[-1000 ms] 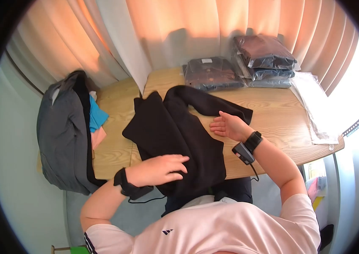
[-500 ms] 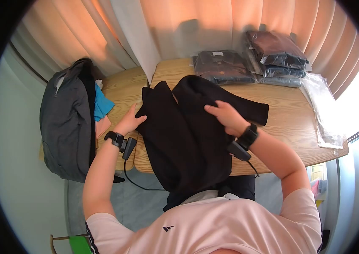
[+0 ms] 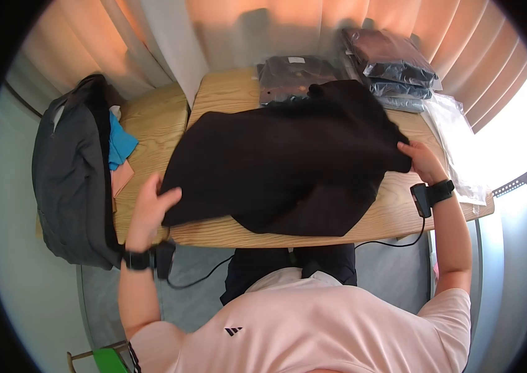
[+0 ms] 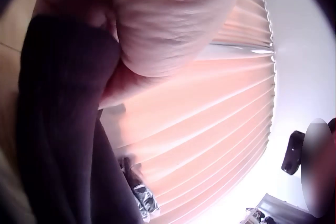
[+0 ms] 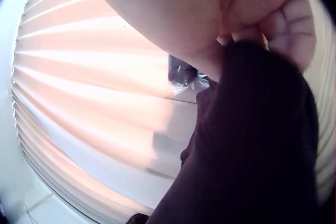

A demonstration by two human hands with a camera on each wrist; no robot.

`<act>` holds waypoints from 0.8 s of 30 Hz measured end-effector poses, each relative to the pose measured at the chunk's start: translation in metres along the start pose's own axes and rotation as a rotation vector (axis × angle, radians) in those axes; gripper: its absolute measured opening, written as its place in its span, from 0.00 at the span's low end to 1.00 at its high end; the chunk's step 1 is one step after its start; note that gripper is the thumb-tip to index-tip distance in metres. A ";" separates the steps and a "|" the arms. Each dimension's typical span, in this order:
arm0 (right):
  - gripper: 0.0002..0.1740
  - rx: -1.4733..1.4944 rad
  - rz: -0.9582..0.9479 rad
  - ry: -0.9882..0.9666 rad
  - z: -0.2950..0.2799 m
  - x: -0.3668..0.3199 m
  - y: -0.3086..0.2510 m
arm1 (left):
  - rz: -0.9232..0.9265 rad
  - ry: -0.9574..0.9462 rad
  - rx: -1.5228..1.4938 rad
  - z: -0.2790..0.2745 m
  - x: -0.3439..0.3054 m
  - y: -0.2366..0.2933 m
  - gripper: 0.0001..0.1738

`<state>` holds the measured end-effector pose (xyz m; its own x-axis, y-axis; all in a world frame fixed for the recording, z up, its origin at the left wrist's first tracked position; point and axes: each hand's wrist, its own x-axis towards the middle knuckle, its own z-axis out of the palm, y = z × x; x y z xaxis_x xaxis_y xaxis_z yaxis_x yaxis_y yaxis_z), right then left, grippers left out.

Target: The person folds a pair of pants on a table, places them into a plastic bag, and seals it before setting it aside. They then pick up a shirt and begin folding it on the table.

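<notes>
A black long-sleeved top (image 3: 276, 161) spreads sideways over the front of the wooden table, between my two hands. My left hand (image 3: 150, 208) grips its left end, thumb on top of the cloth. At the opposite end, my right hand (image 3: 426, 163) pinches the edge, with the thumb on the near face. In the left wrist view a fold of the dark cloth (image 4: 68, 87) runs up into the palm. The right wrist view shows the cloth (image 5: 257, 129) bunched under the curled fingers, whose tips are partly hidden.
Behind the top lies a bagged folded garment (image 3: 276, 78), beside a stack of bagged clothes (image 3: 394, 59). A clear plastic bag (image 3: 459, 146) lies along the right edge. At the left sits a grey garment (image 3: 71, 180) with blue cloth (image 3: 122, 143) beside it. Curtains hang behind.
Both hands have moved apart and taken hold of the top's two ends. The top, which lay lengthwise with one sleeve stretched right, has been turned and now spreads across the table.
</notes>
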<state>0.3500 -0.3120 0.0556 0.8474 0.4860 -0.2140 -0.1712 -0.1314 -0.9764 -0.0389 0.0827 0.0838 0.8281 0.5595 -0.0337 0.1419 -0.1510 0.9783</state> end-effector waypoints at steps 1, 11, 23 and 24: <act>0.16 -0.232 0.153 -0.040 -0.008 -0.002 0.002 | 0.003 -0.016 0.081 0.002 -0.013 -0.008 0.21; 0.30 -0.954 -0.234 -0.012 0.034 0.041 -0.030 | -0.072 -0.010 0.425 -0.042 0.015 -0.008 0.21; 0.30 -0.625 0.050 0.029 0.120 0.088 -0.057 | 0.091 -0.290 0.814 -0.011 0.211 -0.061 0.37; 0.30 -0.618 0.044 0.042 0.121 0.077 -0.062 | 0.083 -0.315 0.767 -0.007 0.213 -0.063 0.35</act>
<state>0.3649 -0.1624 0.0967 0.8673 0.4360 -0.2402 0.1054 -0.6324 -0.7674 0.1245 0.2169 0.0160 0.9490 0.2850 -0.1347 0.3092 -0.7586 0.5735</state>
